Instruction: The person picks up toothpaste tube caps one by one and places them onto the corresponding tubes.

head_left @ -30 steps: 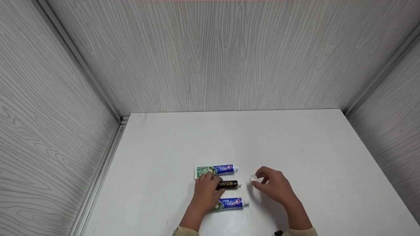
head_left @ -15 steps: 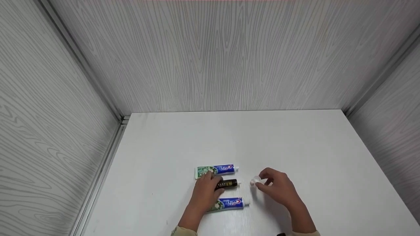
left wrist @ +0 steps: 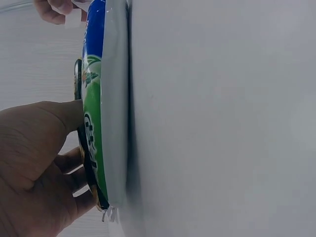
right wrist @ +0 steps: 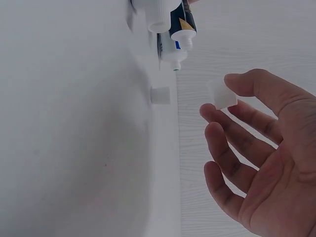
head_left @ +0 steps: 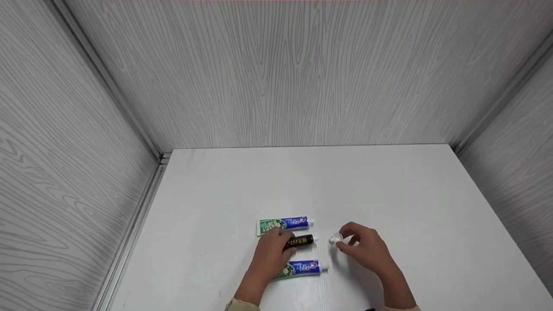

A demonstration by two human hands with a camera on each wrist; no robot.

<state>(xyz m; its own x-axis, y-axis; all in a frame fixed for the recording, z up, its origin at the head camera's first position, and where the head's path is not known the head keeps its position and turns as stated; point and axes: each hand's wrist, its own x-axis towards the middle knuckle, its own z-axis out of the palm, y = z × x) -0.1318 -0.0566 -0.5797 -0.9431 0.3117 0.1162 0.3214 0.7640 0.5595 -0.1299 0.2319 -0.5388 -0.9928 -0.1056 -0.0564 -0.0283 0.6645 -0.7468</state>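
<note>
My left hand (head_left: 270, 252) grips a black toothpaste tube (head_left: 302, 241) whose white nozzle is bare. It lies between two blue-and-green toothpaste tubes. The far one (head_left: 296, 223) shows a bare nozzle; the near one (head_left: 306, 268), partly behind my left hand, wears its white cap (right wrist: 159, 17). To the right of the nozzles, my right hand (head_left: 365, 246) pinches a loose white cap (right wrist: 222, 94) between thumb and fingertips. A second loose white cap (right wrist: 160, 95) stands on the table, apart from my fingers in the right wrist view.
The white table (head_left: 207, 185) is bounded by a grey wood-grain back panel (head_left: 281, 77) and side panels, with a metal rail (head_left: 129, 242) along the left edge. A dark strap piece (head_left: 370, 309) shows at my right sleeve.
My right hand has shifted slightly right with the cap, and the pinched cap now shows its round face. The nozzle end of the black tube has risen a little in my left hand.
</note>
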